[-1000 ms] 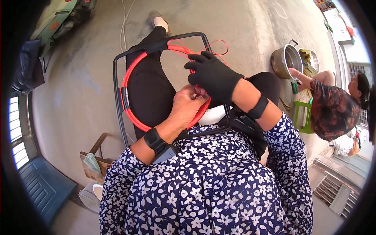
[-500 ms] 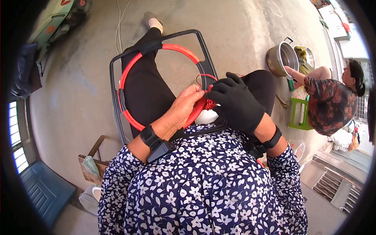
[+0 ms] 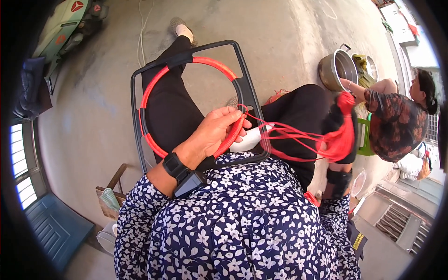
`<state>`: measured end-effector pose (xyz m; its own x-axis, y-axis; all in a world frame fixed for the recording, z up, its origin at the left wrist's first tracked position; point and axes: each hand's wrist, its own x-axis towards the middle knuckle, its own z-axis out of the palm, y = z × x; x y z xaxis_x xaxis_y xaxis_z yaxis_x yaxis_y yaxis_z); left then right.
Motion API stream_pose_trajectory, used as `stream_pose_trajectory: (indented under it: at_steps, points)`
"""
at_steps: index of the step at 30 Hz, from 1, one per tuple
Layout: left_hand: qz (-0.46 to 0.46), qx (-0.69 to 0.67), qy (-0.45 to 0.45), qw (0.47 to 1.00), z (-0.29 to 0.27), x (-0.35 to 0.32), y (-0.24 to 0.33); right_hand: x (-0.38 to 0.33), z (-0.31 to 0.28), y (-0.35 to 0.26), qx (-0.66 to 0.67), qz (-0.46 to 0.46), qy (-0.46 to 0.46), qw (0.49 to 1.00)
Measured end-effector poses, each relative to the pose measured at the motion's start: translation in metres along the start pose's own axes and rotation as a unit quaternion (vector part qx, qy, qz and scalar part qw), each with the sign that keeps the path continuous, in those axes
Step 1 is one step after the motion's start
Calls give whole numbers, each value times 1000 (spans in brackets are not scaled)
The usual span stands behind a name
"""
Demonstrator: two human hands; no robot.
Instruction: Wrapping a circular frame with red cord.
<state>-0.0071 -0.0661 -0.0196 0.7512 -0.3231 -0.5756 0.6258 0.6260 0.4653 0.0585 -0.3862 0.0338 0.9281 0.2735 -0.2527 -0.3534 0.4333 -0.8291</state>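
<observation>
Red triangular labels (image 3: 77,6) sit on the pale green vehicle body at upper left. A small yellow label (image 3: 358,241) with dark print is fixed to a dark object at lower right, below the floral sleeve. No packages or lit screens are discernible.
</observation>
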Motion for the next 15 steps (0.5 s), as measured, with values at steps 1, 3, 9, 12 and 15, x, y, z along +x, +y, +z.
stream_pose_trajectory:
  at_steps: [1,3,9,12,15]
  points:
    - [4,-13,-10,1000,-1,0,-2,-4,-17,-8,9,5,-18,1000]
    - [6,-26,-23,999,-2,2,-5,5,-55,-30,26,13,-51,998]
    - [20,-54,-18,998,3,0,-8,-2,-120,-49,78,37,-153,984]
    - [49,-33,7,998,2,3,-7,18,-128,-40,101,53,-210,971]
    - [56,-34,16,998,3,0,-5,47,-60,-27,-368,-140,59,917]
